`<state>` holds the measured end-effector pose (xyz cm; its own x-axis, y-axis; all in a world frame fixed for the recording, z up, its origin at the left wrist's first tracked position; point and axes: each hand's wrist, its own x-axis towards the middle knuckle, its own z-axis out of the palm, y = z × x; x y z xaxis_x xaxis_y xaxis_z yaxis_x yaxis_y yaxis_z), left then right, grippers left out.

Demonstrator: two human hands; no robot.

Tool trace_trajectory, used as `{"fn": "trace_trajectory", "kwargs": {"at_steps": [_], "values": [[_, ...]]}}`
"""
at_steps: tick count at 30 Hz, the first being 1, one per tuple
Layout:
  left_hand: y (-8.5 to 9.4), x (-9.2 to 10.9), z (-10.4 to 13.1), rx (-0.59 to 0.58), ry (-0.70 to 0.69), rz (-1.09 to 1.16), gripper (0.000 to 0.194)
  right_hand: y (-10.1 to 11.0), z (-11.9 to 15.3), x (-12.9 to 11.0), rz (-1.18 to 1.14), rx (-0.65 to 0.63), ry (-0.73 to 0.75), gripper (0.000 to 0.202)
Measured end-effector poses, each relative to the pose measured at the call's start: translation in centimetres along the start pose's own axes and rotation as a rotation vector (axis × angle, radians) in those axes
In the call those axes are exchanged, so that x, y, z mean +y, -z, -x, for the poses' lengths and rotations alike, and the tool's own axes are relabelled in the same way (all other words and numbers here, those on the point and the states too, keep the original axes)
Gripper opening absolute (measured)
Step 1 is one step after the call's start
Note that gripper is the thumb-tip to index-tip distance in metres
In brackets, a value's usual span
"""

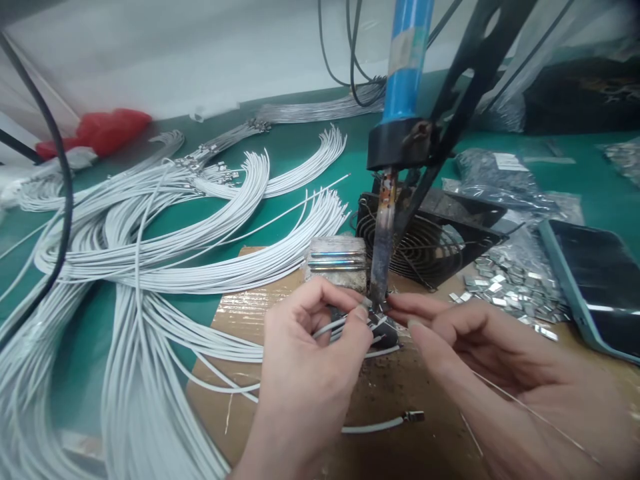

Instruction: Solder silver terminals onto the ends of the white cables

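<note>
My left hand pinches white cables between thumb and fingertips, close under the tip of a blue-handled soldering iron clamped upright. Thin solder wire runs across my right hand, whose thumb and forefinger close on it beside the same tip. The exact contact at the tip is partly hidden by the fingers. Below the hands, a white cable ends in a small metal connector and lies on the brown cardboard.
Large bundles of white cable spread over the green table at left. Behind the iron stand a black fan and its metal arm. Loose metal pieces, a phone and plastic bags lie at right.
</note>
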<state>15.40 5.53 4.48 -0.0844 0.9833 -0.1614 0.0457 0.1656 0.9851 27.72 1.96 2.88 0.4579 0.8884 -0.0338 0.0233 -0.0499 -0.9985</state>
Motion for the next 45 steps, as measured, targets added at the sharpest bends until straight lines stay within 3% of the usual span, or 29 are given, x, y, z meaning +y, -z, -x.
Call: {"fn": "trace_trajectory", "kwargs": {"at_steps": [8,14,20,24,30,34,40,45], "values": [[0.1,0.0,-0.1,-0.017,-0.002,0.007,0.011,0.0,0.0,0.0,-0.012,0.000,0.014,0.033],[0.1,0.1,0.0,-0.002,0.016,-0.013,0.012,0.8,-0.5,0.7,0.032,-0.117,0.037,0.029],[0.0,0.2,0.1,0.015,-0.008,0.032,0.012,0.3,0.0,0.4,0.016,-0.016,-0.028,0.033],[0.2,0.0,0.1,-0.012,-0.028,-0.008,0.010,0.5,-0.1,0.5,0.021,-0.061,0.063,0.029],[-0.1,0.0,0.1,0.032,-0.031,0.017,0.009,0.2,0.0,0.2,0.007,0.002,0.013,0.031],[-0.1,0.1,0.1,0.026,-0.033,0.010,0.009,0.5,-0.3,0.6,0.028,-0.068,0.101,0.028],[-0.1,0.1,0.0,0.026,-0.024,0.002,0.008,0.1,0.0,0.2,0.011,-0.009,-0.022,0.030],[-0.1,0.1,0.1,0.029,-0.036,0.010,0.009,-0.2,0.3,-0.2,0.002,-0.001,0.018,0.026]]}}
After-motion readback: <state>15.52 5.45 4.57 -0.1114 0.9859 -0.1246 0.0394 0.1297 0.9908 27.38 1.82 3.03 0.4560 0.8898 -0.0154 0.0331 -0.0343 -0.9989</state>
